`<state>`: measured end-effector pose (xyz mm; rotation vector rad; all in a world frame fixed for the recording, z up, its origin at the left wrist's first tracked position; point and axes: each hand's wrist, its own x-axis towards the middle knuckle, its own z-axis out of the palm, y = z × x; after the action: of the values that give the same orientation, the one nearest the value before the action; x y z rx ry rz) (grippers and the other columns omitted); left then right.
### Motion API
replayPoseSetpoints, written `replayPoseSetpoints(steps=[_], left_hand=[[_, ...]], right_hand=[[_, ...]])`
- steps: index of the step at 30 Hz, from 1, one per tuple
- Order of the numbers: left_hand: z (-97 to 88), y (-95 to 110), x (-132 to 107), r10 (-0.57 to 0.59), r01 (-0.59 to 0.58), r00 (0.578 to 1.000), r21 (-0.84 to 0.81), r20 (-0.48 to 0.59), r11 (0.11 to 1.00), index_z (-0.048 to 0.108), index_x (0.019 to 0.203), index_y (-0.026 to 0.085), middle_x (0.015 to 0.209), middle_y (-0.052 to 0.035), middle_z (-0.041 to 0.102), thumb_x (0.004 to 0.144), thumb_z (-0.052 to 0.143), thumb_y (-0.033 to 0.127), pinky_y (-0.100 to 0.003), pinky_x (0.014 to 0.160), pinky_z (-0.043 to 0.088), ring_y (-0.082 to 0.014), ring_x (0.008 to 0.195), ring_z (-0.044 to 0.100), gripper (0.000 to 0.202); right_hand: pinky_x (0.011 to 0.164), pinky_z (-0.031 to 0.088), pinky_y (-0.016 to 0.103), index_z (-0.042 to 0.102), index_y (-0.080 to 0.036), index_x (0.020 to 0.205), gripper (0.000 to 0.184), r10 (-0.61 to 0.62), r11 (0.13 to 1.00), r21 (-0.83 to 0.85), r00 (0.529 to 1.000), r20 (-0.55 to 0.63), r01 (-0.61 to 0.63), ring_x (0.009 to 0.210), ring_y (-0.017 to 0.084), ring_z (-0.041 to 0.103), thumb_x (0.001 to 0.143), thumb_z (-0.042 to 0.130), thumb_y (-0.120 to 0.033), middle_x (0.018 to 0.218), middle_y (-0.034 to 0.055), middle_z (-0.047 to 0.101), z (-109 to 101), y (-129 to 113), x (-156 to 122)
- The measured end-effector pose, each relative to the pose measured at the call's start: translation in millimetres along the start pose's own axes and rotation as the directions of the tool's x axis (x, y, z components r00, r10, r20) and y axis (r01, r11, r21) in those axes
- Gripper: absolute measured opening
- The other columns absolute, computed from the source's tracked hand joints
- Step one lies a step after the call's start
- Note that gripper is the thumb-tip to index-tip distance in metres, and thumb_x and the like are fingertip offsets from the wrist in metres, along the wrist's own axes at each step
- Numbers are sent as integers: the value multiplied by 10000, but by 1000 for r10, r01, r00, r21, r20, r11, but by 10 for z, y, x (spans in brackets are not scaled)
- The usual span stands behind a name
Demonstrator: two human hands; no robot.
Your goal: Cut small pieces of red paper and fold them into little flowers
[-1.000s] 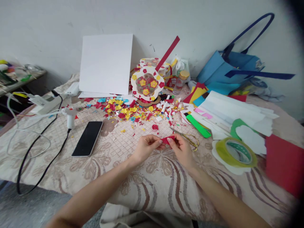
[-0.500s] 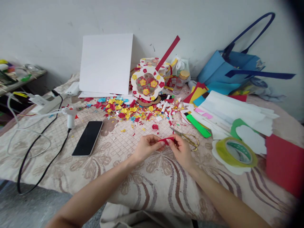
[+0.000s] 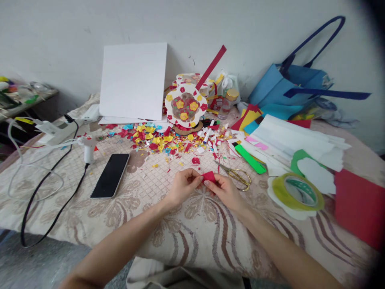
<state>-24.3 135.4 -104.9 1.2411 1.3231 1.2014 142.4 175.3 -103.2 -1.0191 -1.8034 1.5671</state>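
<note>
Both hands meet over the patterned cloth at the middle of the table. My left hand [image 3: 183, 185] and my right hand [image 3: 223, 188] pinch a small red paper piece [image 3: 208, 176] between their fingertips, just above the cloth. Gold-handled scissors [image 3: 237, 174] lie right of my right hand. A heap of red, yellow and blue paper scraps [image 3: 162, 141] lies beyond the hands. A round paper craft with yellow and red flowers [image 3: 185, 106] stands behind the scraps.
A black phone [image 3: 110, 175] lies to the left, near a glue gun [image 3: 88, 150] and black cable [image 3: 45, 188]. A white board [image 3: 134, 80] leans on the wall. Tape roll [image 3: 297, 192], red sheet [image 3: 359, 206], white papers [image 3: 297, 140] and blue bag [image 3: 288, 86] are right.
The red paper piece has been turned and folded between the fingertips; it now shows as a squarer shape. Both hands shifted slightly left and down.
</note>
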Motion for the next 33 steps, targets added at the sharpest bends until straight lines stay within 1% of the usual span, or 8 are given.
replayPoseSetpoints(steps=[4, 8, 13, 16, 19, 26, 31, 33], left_hand=[[-46, -10, 24, 4, -3, 1000, 24, -25, 1000, 588, 726, 115, 617, -34, 607, 778, 609, 373, -228, 550, 462, -111, 557, 565, 264], [-81, -23, 52, -14, 14, 1000, 12, -11, 1000, 594, 733, 113, 631, -45, 630, 768, 621, 407, -230, 554, 476, -115, 560, 589, 297], [-99, -12, 84, -113, 121, 991, -123, 74, 985, 583, 733, 115, 609, -28, 636, 701, 678, 466, -218, 537, 481, -107, 533, 597, 365], [-84, 6, 83, -183, 206, 975, -216, 124, 954, 586, 762, 116, 615, -23, 648, 635, 733, 460, -212, 549, 487, -102, 542, 603, 396], [-52, 8, 59, -212, 247, 962, -215, 174, 945, 597, 740, 113, 593, -19, 646, 598, 765, 437, -209, 534, 484, -97, 519, 591, 391], [-39, 47, 28, -210, 249, 964, -268, 164, 931, 652, 704, 114, 658, -60, 686, 704, 670, 471, -243, 579, 503, -127, 556, 620, 358], [-86, 91, 50, -238, 307, 938, -290, 250, 906, 675, 697, 95, 669, -94, 691, 770, 559, 545, -264, 624, 509, -148, 580, 640, 470], [-97, 93, 57, -245, 316, 937, -305, 248, 898, 667, 698, 87, 653, -100, 684, 781, 514, 586, -270, 615, 509, -152, 571, 638, 529]], right_hand=[[560, 507, 302, 600, -207, 793, 275, 74, 983, 156, 989, 128, -94, 578, 164, 633, 816, 559, -478, 722, 9, 664, -28, -13, 13], [544, 520, 296, 593, -209, 817, 283, 132, 969, 183, 973, 188, -167, 600, 171, 662, 825, 547, -488, 746, 12, 677, -69, -43, 8], [438, 436, 220, 519, -194, 718, 293, 85, 985, 141, 992, 97, -98, 452, 96, 560, 821, 571, -463, 615, -31, 608, -90, -31, 11], [438, 421, 212, 494, -190, 687, 318, 45, 991, 124, 998, 49, -51, 440, 82, 528, 826, 560, -468, 580, -38, 581, -72, -24, 11], [444, 423, 216, 487, -190, 696, 326, 38, 992, 120, 999, 37, -43, 441, 83, 525, 829, 547, -482, 583, -39, 579, -41, -23, 2], [429, 410, 226, 471, -199, 683, 356, 63, 991, 114, 998, 20, -65, 420, 90, 515, 804, 555, -522, 557, -48, 573, -10, -54, 3], [418, 394, 214, 463, -194, 654, 369, 72, 989, 127, 997, 14, -73, 406, 81, 502, 802, 564, -517, 537, -50, 563, -39, -60, 4], [405, 380, 209, 462, -192, 652, 377, 83, 990, 115, 996, 19, -85, 394, 81, 498, 803, 558, -525, 522, -51, 560, -40, -40, -6]])
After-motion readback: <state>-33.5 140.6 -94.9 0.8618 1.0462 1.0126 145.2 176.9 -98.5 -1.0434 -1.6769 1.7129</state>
